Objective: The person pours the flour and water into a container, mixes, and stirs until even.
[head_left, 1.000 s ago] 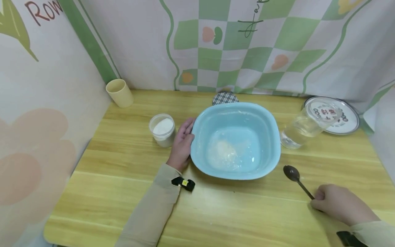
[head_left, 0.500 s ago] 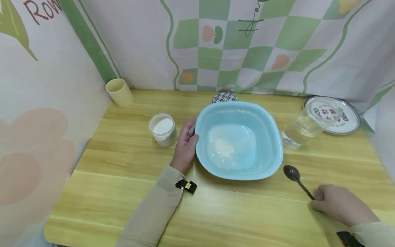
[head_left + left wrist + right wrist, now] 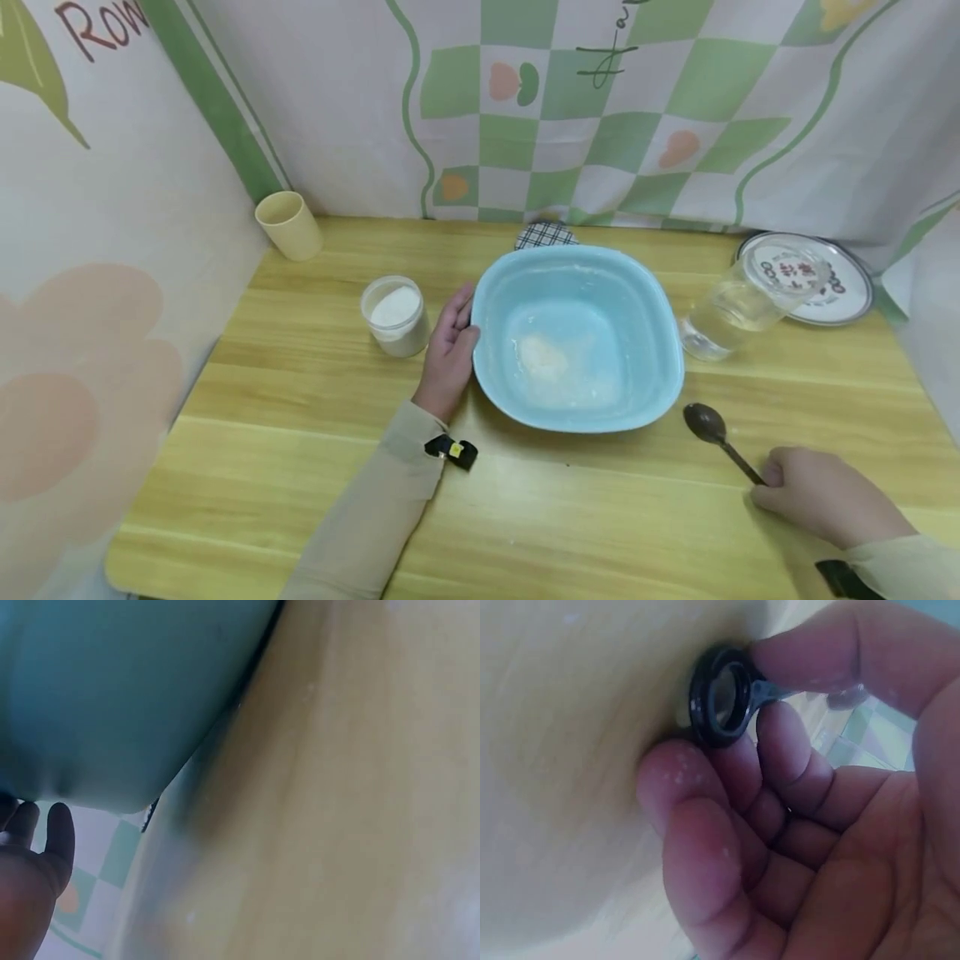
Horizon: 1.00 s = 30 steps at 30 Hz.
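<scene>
A light-blue basin (image 3: 495,292) holds a shallow clear liquid with a pale clump (image 3: 543,358) at its bottom. My left hand (image 3: 447,358) grips the basin's left side, thumb at the rim and fingers along the outer wall. In the left wrist view, the fingers (image 3: 60,836) meet the underside of the basin wall (image 3: 135,697). A dark brown spoon (image 3: 707,423) lies to the right of the basin. My right hand (image 3: 828,496) pinches its handle end; the right wrist view shows the handle's ring (image 3: 721,694) by the thumb and curled fingers.
Left of the basin stands an uncovered jar of white powder (image 3: 396,312). A yellow cup (image 3: 290,225) is at the back left. A clear glass of liquid (image 3: 720,312) stands just right of the basin, before a white plate (image 3: 843,296). A checked round item (image 3: 546,234) shows behind the basin.
The basin and my left hand have moved slightly right, then a little back left. The liquid and pale patch inside have shifted. My right hand and the spoon stay almost still.
</scene>
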Each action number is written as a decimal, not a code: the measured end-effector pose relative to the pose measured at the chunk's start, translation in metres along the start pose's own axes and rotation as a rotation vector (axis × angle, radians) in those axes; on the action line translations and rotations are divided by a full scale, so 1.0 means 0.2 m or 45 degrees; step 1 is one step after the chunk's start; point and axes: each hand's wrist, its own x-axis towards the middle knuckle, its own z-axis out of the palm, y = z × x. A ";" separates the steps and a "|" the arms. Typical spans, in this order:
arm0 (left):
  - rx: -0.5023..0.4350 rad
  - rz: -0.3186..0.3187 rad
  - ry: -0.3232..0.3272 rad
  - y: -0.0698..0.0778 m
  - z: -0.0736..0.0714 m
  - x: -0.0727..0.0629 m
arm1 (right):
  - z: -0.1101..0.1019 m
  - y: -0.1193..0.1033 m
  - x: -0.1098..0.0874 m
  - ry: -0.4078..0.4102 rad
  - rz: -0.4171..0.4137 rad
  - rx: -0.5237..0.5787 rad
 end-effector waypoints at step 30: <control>-0.048 -0.006 0.003 -0.03 -0.02 0.02 | -0.11 0.06 -0.08 0.302 -0.082 0.408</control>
